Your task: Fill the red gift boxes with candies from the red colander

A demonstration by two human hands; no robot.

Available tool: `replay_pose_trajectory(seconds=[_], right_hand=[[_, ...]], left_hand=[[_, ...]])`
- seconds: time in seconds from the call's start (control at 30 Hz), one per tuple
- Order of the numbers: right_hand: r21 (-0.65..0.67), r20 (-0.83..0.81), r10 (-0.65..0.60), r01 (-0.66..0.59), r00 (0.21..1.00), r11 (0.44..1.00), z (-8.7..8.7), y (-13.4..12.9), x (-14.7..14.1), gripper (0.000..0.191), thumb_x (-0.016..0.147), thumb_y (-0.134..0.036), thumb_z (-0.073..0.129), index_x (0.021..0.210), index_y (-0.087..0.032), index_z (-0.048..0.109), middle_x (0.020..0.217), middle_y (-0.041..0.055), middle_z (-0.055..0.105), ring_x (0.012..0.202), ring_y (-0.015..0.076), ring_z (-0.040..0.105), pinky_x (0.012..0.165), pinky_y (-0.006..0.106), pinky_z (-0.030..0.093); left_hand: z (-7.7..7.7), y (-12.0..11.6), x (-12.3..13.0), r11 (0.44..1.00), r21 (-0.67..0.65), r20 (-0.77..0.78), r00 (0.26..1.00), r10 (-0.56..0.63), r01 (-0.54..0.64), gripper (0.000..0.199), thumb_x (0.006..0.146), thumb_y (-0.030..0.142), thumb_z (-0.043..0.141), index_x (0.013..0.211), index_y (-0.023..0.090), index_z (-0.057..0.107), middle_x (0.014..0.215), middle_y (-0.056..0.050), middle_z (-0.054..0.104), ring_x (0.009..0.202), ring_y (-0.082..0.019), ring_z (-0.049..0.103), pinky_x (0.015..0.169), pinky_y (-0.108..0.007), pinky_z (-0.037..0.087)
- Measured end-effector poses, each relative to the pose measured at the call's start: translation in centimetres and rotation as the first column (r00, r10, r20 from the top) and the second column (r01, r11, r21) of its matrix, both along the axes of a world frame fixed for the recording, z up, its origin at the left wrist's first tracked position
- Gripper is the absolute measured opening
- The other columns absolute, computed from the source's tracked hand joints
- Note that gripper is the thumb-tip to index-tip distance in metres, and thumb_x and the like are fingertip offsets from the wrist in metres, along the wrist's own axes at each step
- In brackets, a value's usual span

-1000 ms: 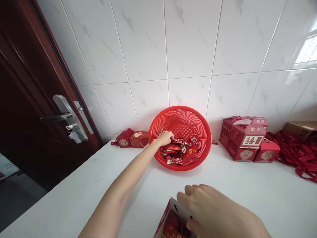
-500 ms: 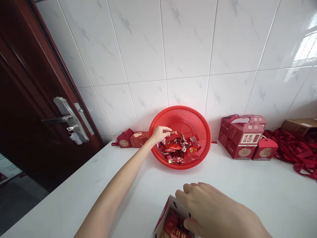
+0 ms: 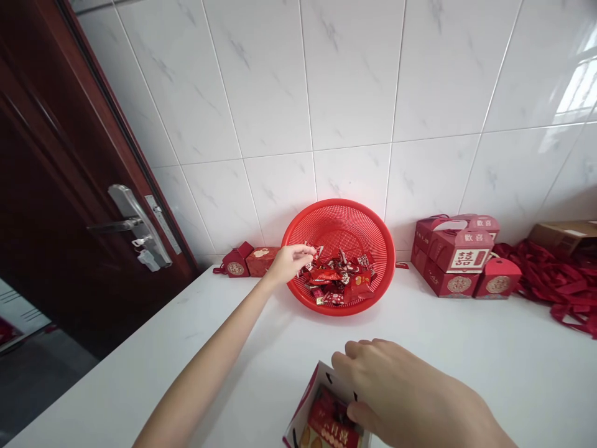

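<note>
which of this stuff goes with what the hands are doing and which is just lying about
Apparently in use:
red mesh basket
wrapped sweets, one seemingly pinched by the left hand
open box, gripped by the right hand

Seemingly just lying about:
stacked red gift boxes
heaped red ribbon
brown cardboard box

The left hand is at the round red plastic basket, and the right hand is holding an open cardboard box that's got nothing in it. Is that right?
Not quite: the open cardboard box isn't empty. The head view shows shiny red packets inside. Yes, the left hand is at the round red plastic basket and the right hand holds the box.
</note>
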State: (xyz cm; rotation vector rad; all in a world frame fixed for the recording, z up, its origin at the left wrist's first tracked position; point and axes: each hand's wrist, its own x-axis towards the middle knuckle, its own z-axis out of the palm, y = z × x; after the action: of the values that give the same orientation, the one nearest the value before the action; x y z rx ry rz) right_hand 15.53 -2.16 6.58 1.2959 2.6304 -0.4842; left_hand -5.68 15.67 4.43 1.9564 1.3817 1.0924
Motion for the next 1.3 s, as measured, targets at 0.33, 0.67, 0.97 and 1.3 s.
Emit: replay_pose_trajectory(seconds=[0.33,0.67,0.97,1.3], right_hand=[[0.107,0.032,0.019,-0.023,0.999,0.994,-1.3,2.4,0.9,0.02,0.087,-0.002,0.051,0.09,-0.014,0.067,0.089,0.0098,0.071,0.077,0.022,0.068,0.054,0.029,0.025],[0.135,-0.074,-0.148,0.157,0.986,0.978,-1.3,6.0,3.3,0.019,0.088,-0.006,0.052,0.097,-0.015,0.066,0.091,0.0087,0.068,0.081,0.0184,0.06,0.063,0.026,0.034],[0.116,-0.113,-0.174,0.187,0.978,0.975,-1.4,6.2,3.7,0.011,0.088,-0.014,0.052,0.087,-0.017,0.062,0.083,0.0056,0.064,0.068,0.016,0.052,0.056,0.027,0.03],[-0.152,-0.228,0.011,-0.047,0.974,0.987,-0.9,5.3,3.1,0.019,0.086,-0.033,0.067,0.096,-0.02,0.077,0.097,0.0053,0.07,0.077,0.0164,0.06,0.062,0.024,0.041]], left_hand=[[1.6,-14.5,-2.3,0.735,-0.163,-0.091,0.731,-0.676,0.658,0.016,0.089,0.026,0.071,0.101,0.022,0.08,0.102,-0.006,0.073,0.091,-0.017,0.07,0.088,-0.029,0.054],[0.1,-15.4,1.8,0.711,-0.221,-0.332,0.634,-0.698,0.667,0.023,0.096,0.027,0.059,0.11,0.024,0.078,0.106,-0.006,0.073,0.086,-0.017,0.068,0.082,-0.028,0.053],[-0.9,-16.0,2.7,0.825,-0.163,-0.523,0.661,-0.538,0.541,0.015,0.092,0.032,0.066,0.1,0.026,0.077,0.1,-0.002,0.069,0.086,-0.018,0.066,0.075,-0.027,0.049],[-1.0,-15.1,2.6,0.975,-0.138,-0.679,0.7,-0.219,0.171,0.031,0.079,0.045,0.078,0.085,0.021,0.059,0.08,0.001,0.063,0.071,-0.021,0.061,0.059,-0.028,0.038]])
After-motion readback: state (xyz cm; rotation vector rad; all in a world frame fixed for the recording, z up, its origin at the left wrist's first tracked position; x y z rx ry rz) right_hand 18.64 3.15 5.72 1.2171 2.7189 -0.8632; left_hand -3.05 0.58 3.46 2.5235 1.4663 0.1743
